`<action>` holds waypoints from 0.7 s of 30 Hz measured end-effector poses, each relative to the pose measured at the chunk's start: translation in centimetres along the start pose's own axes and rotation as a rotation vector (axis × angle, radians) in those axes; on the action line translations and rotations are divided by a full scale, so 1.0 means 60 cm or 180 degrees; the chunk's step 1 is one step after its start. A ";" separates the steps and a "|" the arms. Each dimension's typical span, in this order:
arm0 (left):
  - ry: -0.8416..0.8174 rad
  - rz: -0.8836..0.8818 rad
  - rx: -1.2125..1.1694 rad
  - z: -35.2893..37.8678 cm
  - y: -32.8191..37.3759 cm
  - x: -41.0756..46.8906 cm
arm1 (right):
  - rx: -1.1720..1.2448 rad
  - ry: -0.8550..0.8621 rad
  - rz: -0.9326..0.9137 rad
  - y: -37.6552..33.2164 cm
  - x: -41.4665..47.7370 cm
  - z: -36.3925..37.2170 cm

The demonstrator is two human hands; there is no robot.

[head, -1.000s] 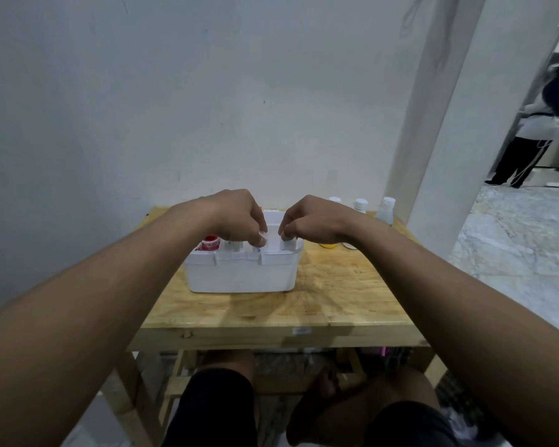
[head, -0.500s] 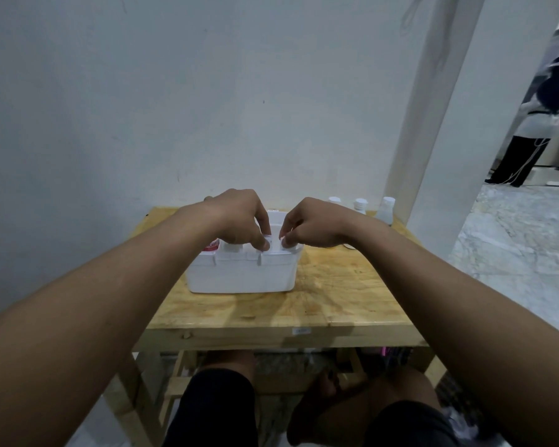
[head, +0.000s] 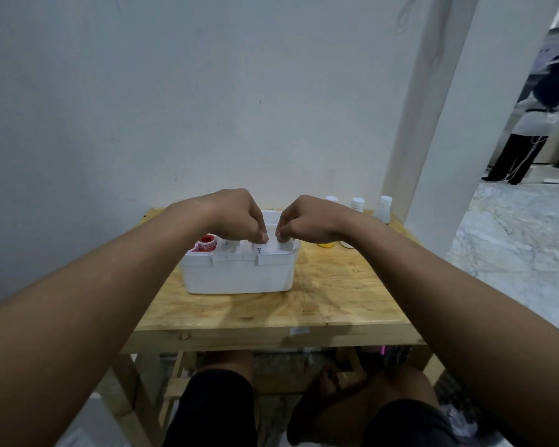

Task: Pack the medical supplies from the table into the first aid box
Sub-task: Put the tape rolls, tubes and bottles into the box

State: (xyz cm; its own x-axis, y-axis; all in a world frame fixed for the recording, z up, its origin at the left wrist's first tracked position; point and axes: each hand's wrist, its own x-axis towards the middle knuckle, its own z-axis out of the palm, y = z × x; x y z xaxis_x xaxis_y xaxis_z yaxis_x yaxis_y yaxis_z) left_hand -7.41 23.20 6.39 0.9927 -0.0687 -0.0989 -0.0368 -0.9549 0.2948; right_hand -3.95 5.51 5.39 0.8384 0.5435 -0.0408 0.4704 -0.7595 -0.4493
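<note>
Two unmoved: left hand, right hand, atop first aid box.

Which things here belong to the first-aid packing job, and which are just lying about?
Job: first aid box, red tape roll inside, white packs under left hand and right hand, white bottles and yellow item waiting on the table.
Lying about: pillar, person standing in the background.

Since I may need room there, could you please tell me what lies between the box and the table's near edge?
Nothing but bare wood: in the head view the table is empty from the box to its near edge.
</note>
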 end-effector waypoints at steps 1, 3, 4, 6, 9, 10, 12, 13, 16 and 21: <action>-0.0020 -0.0002 0.0011 0.000 0.000 0.000 | -0.0004 -0.0006 0.0000 0.000 0.000 0.000; -0.0038 -0.0006 0.0040 0.002 0.000 0.000 | -0.0009 -0.0038 -0.0025 -0.001 -0.002 -0.002; -0.0020 0.0000 0.0056 0.002 0.000 -0.001 | -0.0014 -0.0048 -0.0037 -0.001 -0.003 -0.003; 0.0025 0.0018 0.0086 0.002 0.001 -0.002 | -0.0026 -0.0042 -0.0041 -0.001 -0.003 -0.003; 0.0061 0.0034 0.0104 0.002 0.001 -0.001 | -0.0018 -0.0032 -0.0023 0.000 -0.002 -0.003; 0.0081 0.0040 0.0113 0.003 0.002 -0.001 | -0.0012 -0.0035 -0.0023 0.001 -0.002 -0.003; 0.0149 0.0040 0.0139 0.003 0.002 0.000 | -0.0004 -0.0041 -0.0029 0.001 -0.002 -0.003; 0.0155 0.0052 0.0142 0.003 0.003 -0.001 | 0.0001 -0.0041 -0.0035 0.001 -0.002 -0.002; 0.0063 0.0089 0.0136 0.001 0.005 -0.005 | 0.0007 -0.0043 -0.0029 0.002 -0.002 -0.001; 0.0015 0.0032 0.0099 -0.001 0.003 -0.001 | 0.0017 -0.0033 -0.0046 0.001 -0.004 -0.001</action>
State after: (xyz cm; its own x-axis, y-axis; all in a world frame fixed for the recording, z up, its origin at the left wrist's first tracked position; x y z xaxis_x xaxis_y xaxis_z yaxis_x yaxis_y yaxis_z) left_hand -7.46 23.06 6.49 0.9928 -0.0770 -0.0915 -0.0502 -0.9627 0.2659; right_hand -4.09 5.31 5.44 0.8286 0.5582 -0.0436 0.4810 -0.7496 -0.4547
